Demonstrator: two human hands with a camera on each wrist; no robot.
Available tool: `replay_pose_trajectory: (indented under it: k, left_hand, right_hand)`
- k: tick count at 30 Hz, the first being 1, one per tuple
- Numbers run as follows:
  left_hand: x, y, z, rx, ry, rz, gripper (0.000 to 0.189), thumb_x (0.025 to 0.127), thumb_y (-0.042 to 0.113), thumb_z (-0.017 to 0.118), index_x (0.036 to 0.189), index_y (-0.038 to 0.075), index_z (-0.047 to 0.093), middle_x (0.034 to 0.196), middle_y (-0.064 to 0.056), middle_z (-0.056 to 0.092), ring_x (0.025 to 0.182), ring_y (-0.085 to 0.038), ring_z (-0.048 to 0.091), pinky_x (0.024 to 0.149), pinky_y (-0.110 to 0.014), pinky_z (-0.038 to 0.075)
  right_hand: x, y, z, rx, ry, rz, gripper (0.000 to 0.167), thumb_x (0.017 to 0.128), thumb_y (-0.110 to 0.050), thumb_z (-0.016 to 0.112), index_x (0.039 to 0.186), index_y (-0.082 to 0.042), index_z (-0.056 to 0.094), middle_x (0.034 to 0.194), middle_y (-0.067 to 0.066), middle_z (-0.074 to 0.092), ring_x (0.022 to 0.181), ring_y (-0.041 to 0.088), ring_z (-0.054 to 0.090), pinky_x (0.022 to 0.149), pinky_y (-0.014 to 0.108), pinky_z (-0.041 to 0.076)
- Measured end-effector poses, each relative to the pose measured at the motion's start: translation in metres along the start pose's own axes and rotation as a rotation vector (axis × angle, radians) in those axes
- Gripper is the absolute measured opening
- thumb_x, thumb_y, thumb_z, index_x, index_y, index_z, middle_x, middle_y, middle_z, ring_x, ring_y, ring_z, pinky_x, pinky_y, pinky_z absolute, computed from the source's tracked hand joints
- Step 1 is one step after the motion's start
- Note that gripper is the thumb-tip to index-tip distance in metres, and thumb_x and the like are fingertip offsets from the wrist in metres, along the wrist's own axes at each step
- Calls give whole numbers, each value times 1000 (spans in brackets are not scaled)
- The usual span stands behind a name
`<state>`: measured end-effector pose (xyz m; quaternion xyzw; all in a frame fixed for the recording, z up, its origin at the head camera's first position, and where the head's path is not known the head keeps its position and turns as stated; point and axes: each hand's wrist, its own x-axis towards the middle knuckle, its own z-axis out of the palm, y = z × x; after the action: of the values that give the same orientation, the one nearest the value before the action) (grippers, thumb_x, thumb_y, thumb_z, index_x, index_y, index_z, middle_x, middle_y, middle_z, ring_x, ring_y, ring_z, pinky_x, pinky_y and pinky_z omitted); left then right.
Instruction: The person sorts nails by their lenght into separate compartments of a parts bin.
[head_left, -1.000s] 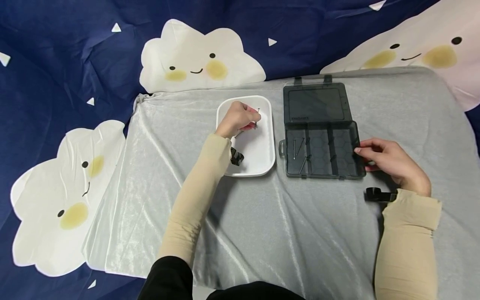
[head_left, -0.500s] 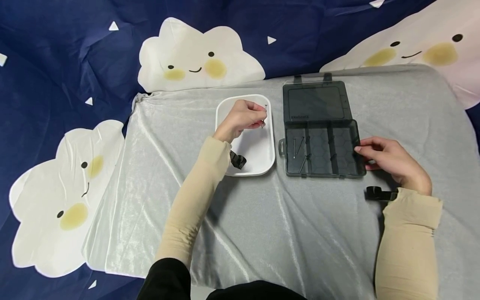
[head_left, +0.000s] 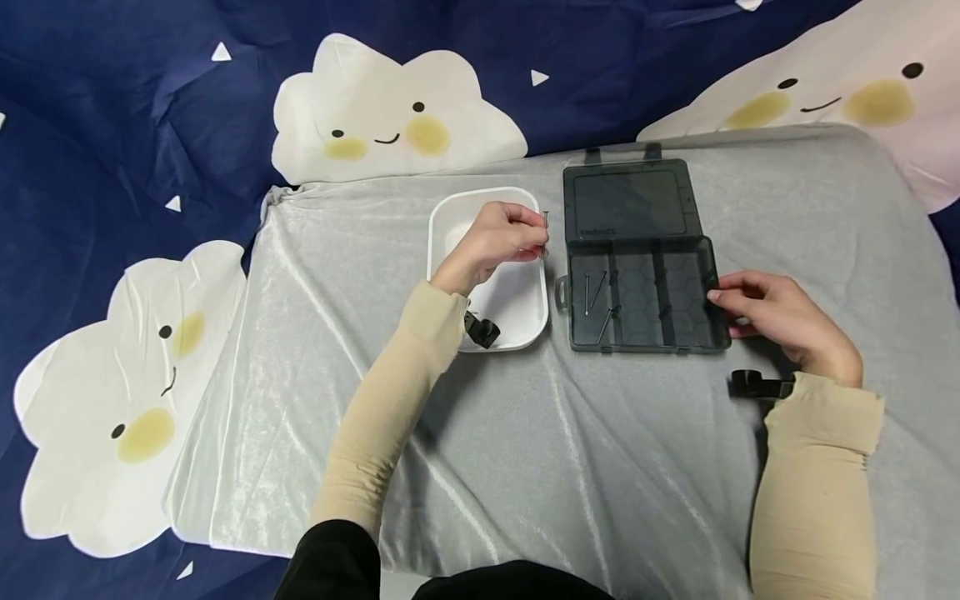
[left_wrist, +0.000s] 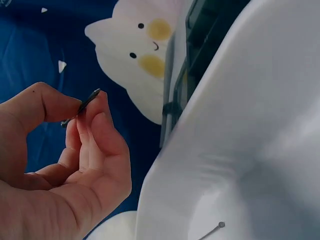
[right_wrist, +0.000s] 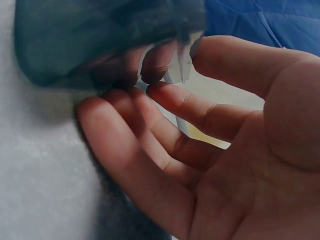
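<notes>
My left hand (head_left: pixel 495 240) pinches a thin nail (head_left: pixel 546 220) between thumb and fingertips, above the right rim of the white tray (head_left: pixel 521 312). In the left wrist view the nail (left_wrist: pixel 88 102) looks dark and lies slanted across the fingertips. Another nail (left_wrist: pixel 215 229) with a round head lies inside the tray. Right of the tray stands a dark see-through storage box (head_left: pixel 684 293), its lid (head_left: pixel 632 202) folded back. Several nails (head_left: pixel 587 295) lie in its left compartment. My right hand (head_left: pixel 787 321) grips the box's right side, thumb at the edge and fingers curled below.
A grey velvet cloth (head_left: pixel 510 458) covers the table. Behind it hangs a dark blue fabric (head_left: pixel 585 50) with cloud faces. A black wrist mount (head_left: pixel 482 330) on the left arm hangs over the tray; another (head_left: pixel 759 385) sits below the right hand.
My left hand has moved rightward with the nail, from over the middle of the tray to its right rim. My right hand stays at the box's side.
</notes>
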<state>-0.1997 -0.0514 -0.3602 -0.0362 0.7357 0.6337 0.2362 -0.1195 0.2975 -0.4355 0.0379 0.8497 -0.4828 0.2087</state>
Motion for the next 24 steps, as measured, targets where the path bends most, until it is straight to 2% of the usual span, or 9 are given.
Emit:
replay_pose_trajectory:
  k: [3, 6, 8, 11, 13, 15, 19, 24]
  left_hand:
    - [-2, -1, 4, -15, -18, 6, 16, 84, -5, 59, 101, -8, 61, 76, -9, 63, 61, -12, 63, 89, -46, 55]
    - [-4, -2, 8, -34, -34, 10, 14, 84, -7, 59, 98, -6, 61, 70, -4, 61, 60, -11, 63, 93, -50, 52]
    - [-6, -3, 10, -40, -43, 13, 14, 84, -8, 59, 98, -7, 60, 69, -3, 61, 59, -11, 62, 89, -48, 54]
    - [-7, -5, 13, -49, -56, 13, 20, 84, -8, 60, 103, -12, 59, 68, -3, 62, 58, -10, 63, 74, -35, 59]
    - [-8, -7, 16, -58, -66, 10, 26, 84, -8, 62, 109, -15, 57, 68, -3, 63, 58, -10, 63, 63, -26, 57]
    - [-9, -9, 18, -74, -79, 4, 30, 85, -8, 63, 113, -17, 55, 69, -4, 64, 57, -10, 63, 58, -22, 55]
    - [-10, -12, 22, -78, -99, -1, 31, 85, -9, 62, 115, -14, 55, 71, -4, 66, 59, -11, 63, 58, -22, 54]
    - [-12, -16, 27, -64, -118, 26, 33, 86, -10, 61, 117, -14, 54, 71, -2, 65, 60, -12, 63, 59, -22, 54]
  right_hand:
    - [0, 0, 0, 1, -7, 1, 58, 96, -42, 54, 132, 3, 44, 90, -17, 57, 79, -3, 58, 67, 25, 57]
    - [0, 1, 0, 12, -13, 2, 57, 96, -42, 54, 131, 3, 44, 90, -19, 58, 79, -3, 58, 67, 25, 56]
    - [0, 1, 0, 18, -12, 1, 57, 96, -42, 54, 130, 2, 45, 90, -19, 58, 79, -3, 58, 67, 24, 56]
    - [0, 1, -1, 20, -13, -1, 56, 96, -41, 54, 130, 2, 45, 90, -18, 58, 79, -2, 59, 67, 24, 56]
    - [0, 1, -1, 22, -12, -1, 56, 96, -41, 54, 130, 2, 45, 90, -17, 58, 79, -2, 59, 67, 24, 56]
    - [0, 1, 0, 18, -10, 0, 56, 96, -41, 54, 130, 2, 45, 90, -16, 58, 79, -2, 59, 67, 25, 57]
    - [1, 1, 0, 12, -1, 1, 56, 96, -41, 54, 131, 2, 44, 89, -15, 57, 77, -1, 59, 67, 25, 57]
    - [1, 1, -1, 14, 2, 1, 56, 96, -41, 54, 131, 3, 45, 88, -16, 57, 76, -1, 59, 66, 24, 57]
